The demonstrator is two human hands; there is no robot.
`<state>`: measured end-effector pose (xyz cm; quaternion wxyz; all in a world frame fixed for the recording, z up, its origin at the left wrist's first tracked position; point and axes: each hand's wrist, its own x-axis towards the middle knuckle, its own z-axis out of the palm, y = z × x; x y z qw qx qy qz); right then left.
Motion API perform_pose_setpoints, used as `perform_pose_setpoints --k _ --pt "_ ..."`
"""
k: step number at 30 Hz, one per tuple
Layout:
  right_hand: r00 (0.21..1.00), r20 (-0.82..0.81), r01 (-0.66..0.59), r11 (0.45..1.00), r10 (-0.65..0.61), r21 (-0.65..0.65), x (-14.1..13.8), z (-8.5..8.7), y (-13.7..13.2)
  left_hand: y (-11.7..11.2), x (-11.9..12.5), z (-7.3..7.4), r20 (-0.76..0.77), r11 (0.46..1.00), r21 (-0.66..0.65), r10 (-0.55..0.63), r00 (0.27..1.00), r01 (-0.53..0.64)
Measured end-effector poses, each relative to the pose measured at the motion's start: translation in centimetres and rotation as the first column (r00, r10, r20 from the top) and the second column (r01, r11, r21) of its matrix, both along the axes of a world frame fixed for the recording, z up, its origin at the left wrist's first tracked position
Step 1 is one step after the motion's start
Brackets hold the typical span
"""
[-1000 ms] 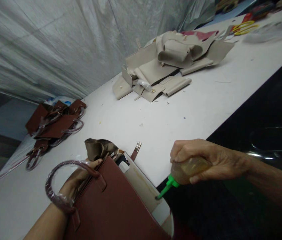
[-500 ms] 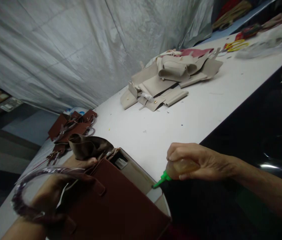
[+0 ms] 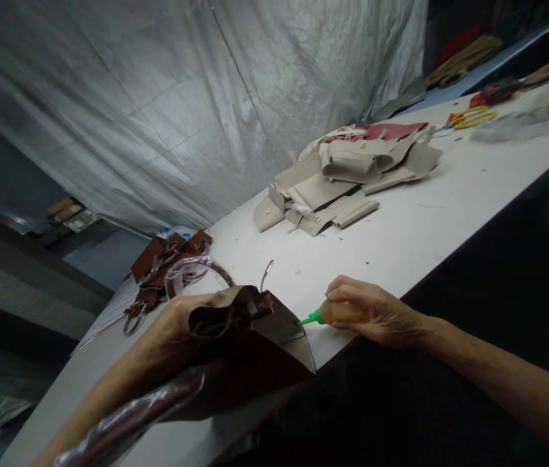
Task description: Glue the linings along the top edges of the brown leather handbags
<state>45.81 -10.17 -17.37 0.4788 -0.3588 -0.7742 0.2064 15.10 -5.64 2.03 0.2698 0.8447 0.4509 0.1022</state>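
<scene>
Fingers (image 3: pixel 348 290) of right hand (image 3: pixel 376 316) closed round glue bottle (image 3: pixel 345 313), left hand (image 3: pixel 173 324) clutching brown bag (image 3: pixel 255 357)

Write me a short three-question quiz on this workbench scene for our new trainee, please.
1. True or false: the right hand holds a squeeze bottle with a green nozzle.
2. The left hand has its grip on: A. the brown handbag; B. a pair of scissors; C. a cup.
3. Fill in: the heap of leather pieces farther along the white table is ____ in colour.

Key: 1 true; 2 A; 3 beige.
</scene>
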Motion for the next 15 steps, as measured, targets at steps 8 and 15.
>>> perform_pose_setpoints --k 8,15 --pt "0.996 -0.080 0.025 1.000 -0.026 -0.009 -0.1 -1.7 0.6 -1.8 -0.7 -3.2 0.034 0.985 0.025 0.171 0.985 -0.172" --pt "1.000 0.016 0.001 0.995 0.000 -0.095 -0.4 -1.3 1.5 -1.8 -0.5 -3.5 0.039 0.962 0.045 0.267 0.963 -0.269"
